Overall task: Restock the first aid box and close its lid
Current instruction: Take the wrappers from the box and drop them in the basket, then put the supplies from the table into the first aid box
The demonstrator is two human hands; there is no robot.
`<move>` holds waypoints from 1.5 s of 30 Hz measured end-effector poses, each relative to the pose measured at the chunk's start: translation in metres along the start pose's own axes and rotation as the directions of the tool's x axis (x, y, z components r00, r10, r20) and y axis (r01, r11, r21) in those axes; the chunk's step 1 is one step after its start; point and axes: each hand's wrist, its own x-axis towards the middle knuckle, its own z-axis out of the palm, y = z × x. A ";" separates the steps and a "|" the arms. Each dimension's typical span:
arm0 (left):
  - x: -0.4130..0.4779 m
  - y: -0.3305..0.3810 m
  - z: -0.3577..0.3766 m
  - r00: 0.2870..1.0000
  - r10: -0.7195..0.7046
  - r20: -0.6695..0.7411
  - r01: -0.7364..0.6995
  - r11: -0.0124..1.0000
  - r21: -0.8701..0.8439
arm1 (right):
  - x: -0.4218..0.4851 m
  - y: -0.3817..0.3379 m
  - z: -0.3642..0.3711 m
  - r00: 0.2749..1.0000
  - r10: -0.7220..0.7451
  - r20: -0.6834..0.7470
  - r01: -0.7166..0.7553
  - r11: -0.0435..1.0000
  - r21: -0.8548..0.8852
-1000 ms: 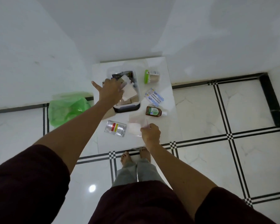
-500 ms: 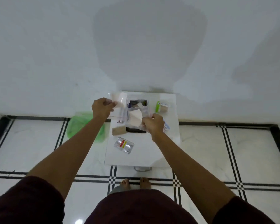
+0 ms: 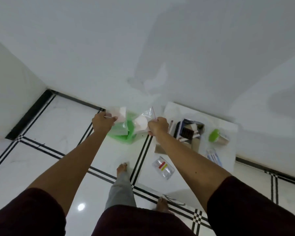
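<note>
My left hand point(image 3: 102, 122) grips a clear plastic packet point(image 3: 120, 119) with a pale pad inside. My right hand point(image 3: 157, 126) grips a second clear zip bag point(image 3: 143, 122) holding a white roll. Both packets hang over the green bin bag point(image 3: 126, 133) on the floor, left of the table. The open first aid box point(image 3: 188, 132) stands on the white table point(image 3: 180, 109) to the right of my right hand, with several items inside. No lid shows clearly.
On the table lie a clear sachet with red and yellow stripes point(image 3: 163, 167), a green-capped container point(image 3: 217, 136), a blue-and-white packet point(image 3: 214, 157) and a brown card point(image 3: 159, 149). White walls stand behind. My bare feet point(image 3: 122, 167) rest on the tiled floor.
My view and both hands swung left, away from the box. The two packets went from above the table to above the green bin bag.
</note>
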 end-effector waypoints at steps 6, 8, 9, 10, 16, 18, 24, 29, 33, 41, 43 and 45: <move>0.125 -0.050 0.014 0.991 -0.130 0.014 0.130 0.991 0.025 | 0.093 0.016 0.112 0.994 0.096 -0.051 -0.101 0.987 -0.126; 0.174 -0.074 0.029 0.985 -0.174 0.022 0.173 0.984 0.035 | 0.129 0.034 0.152 0.985 0.147 -0.085 -0.159 0.975 -0.153; 0.200 -0.088 0.037 0.982 -0.189 0.030 0.187 0.981 0.051 | 0.146 0.042 0.170 0.981 0.167 -0.101 -0.182 0.970 -0.163; 0.223 -0.101 0.046 0.979 -0.203 0.038 0.200 0.978 0.064 | 0.163 0.048 0.186 0.977 0.182 -0.112 -0.199 0.964 -0.175; 0.341 -0.192 0.103 0.965 -0.245 0.092 0.221 0.951 0.215 | 0.256 0.086 0.269 0.972 0.203 -0.122 -0.230 0.933 -0.276; 0.364 -0.214 0.118 0.966 -0.223 0.127 0.181 0.942 0.283 | 0.280 0.102 0.293 0.967 0.227 -0.116 -0.252 0.919 -0.303; 0.385 -0.241 0.129 0.946 -0.280 0.161 0.210 0.912 0.352 | 0.301 0.128 0.318 0.945 0.328 -0.018 -0.310 0.872 -0.379; 0.362 -0.232 0.121 0.953 -0.211 0.215 0.109 0.907 0.408 | 0.279 0.126 0.307 0.968 0.250 -0.022 -0.234 0.864 -0.445; 0.323 -0.196 0.119 0.951 -0.068 0.301 -0.062 0.914 0.402 | 0.246 0.106 0.275 0.995 0.101 0.003 -0.083 0.839 -0.538; 0.170 -0.087 0.088 0.807 0.357 0.471 -0.548 0.749 0.371 | 0.129 0.049 0.160 0.944 -0.294 0.151 0.319 0.688 -0.652; 0.116 -0.058 0.079 0.752 0.435 0.495 -0.638 0.668 0.382 | 0.091 0.033 0.121 0.904 -0.393 0.166 0.395 0.624 -0.674; 0.064 -0.033 0.071 0.696 0.519 0.497 -0.711 0.596 0.372 | 0.054 0.023 0.084 0.851 -0.492 0.181 0.466 0.551 -0.692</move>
